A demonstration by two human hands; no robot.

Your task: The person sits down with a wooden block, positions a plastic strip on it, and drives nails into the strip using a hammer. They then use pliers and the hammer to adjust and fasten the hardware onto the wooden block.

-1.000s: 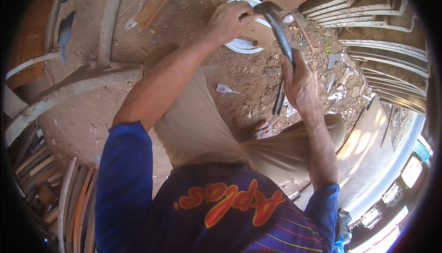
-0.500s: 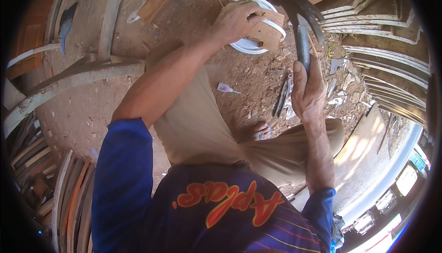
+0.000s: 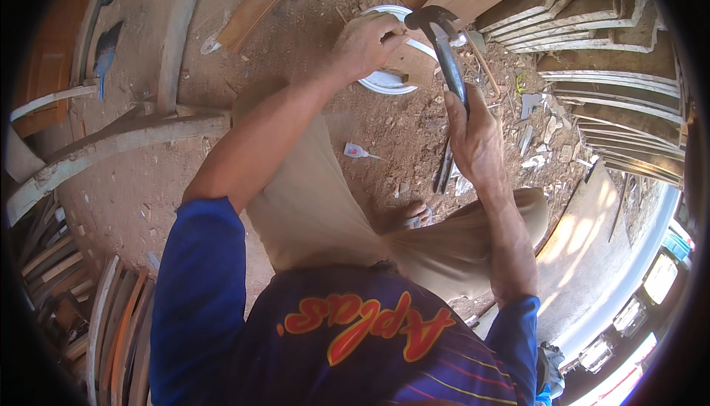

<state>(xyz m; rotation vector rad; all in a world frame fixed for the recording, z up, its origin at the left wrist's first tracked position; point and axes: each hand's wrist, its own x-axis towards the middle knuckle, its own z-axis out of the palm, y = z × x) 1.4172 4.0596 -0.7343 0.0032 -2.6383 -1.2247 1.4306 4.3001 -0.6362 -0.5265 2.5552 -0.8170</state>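
Note:
A hammer [image 3: 449, 62] with a dark claw head is gripped around its handle by my right hand [image 3: 477, 131]. Its head is raised close to my left hand [image 3: 364, 45], over the right side of a white round bucket-like thing [image 3: 386, 86]. On that white thing rests a short brown wooden piece [image 3: 418, 63] with a notch in its near edge. The left thumb and fingers are pinched together at the wood's far left part. Whatever lies between those fingertips is too small or hidden to make out.
A small white bottle with a thin nozzle [image 3: 356, 151] lies on the dirt before me. Dark slender metal tools [image 3: 444, 171] lie near my right wrist. Curved wooden frames [image 3: 621, 88] stack up at the right, a curved beam [image 3: 118, 136] at the left. Chips litter the ground.
The hammer and my right hand have shifted left, bringing the hammer head nearer my left hand. The left hand stays pinched at the wood, a little further left in view.

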